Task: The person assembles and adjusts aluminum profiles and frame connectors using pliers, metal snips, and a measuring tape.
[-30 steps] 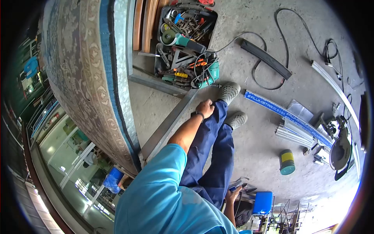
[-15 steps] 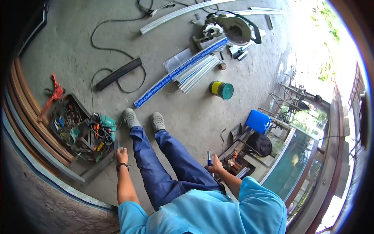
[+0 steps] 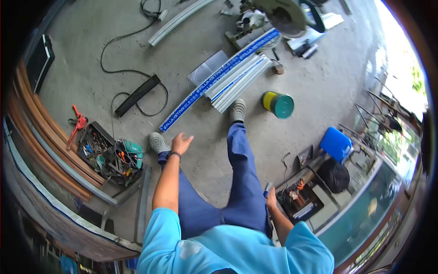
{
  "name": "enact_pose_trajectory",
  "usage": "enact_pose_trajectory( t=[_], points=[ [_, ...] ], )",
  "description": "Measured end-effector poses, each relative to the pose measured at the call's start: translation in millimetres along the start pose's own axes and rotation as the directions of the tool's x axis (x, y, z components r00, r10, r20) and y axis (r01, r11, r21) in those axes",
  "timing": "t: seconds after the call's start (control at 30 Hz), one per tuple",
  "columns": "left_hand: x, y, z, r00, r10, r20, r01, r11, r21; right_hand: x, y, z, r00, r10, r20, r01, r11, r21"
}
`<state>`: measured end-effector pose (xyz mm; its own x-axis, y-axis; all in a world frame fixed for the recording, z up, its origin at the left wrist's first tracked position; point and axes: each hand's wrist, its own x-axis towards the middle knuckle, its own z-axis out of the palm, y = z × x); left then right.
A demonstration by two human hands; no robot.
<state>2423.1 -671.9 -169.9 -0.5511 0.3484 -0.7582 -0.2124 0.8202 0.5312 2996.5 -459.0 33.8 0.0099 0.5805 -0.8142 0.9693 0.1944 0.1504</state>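
My left hand is held out above my left shoe, with nothing in it and the fingers loosely apart. Below my right thigh, my right hand is closed around a small blue and silver object; its kind is not clear. In front of my feet lies a long profile with blue printed film. Silver aluminium profiles lie beside it, close to my right shoe. The far end of the blue-filmed profile reaches a miter saw.
An open toolbox and stacked brown profiles line the left. A green and yellow can stands ahead to the right. A blue jerrycan, a black bag and a glass panel are at right. A cable loops across the floor.
My left hand has swung forward and inward, away from the toolbox side. My right foot has stepped forward to the silver profiles. The right hand still holds the blue and silver object.
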Motion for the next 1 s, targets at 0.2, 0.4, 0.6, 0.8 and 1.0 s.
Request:
enact_pose_trajectory(
  t=[0.2, 0.4, 0.6, 0.8, 1.0],
  points=[
    [219, 29, 217, 0.967, -0.200, -0.160, 0.133, 0.926, -0.353, 47, -37, -134, 0.992, -0.046, -0.114, 0.074, 0.964, 0.254],
    [241, 96, 270, 0.915, -0.357, -0.190, 0.139, 0.719, -0.681, 72, 9, -163, 0.998, 0.064, -0.005, -0.057, 0.918, 0.392],
    [152, 117, 320, 0.948, -0.096, -0.303, 0.023, 0.971, -0.237, 73, 13, -124, 0.984, 0.073, 0.160, -0.130, 0.914, 0.384],
    [188, 105, 303, 0.984, 0.034, -0.174, -0.055, 0.991, -0.119, 63, 4, -110, 0.992, -0.013, 0.124, -0.063, 0.803, 0.592],
    [269, 91, 211, 0.994, -0.029, 0.102, 0.056, 0.961, -0.271, 62, -32, -131, 0.991, 0.025, 0.129, -0.101, 0.775, 0.624]
  ],
)
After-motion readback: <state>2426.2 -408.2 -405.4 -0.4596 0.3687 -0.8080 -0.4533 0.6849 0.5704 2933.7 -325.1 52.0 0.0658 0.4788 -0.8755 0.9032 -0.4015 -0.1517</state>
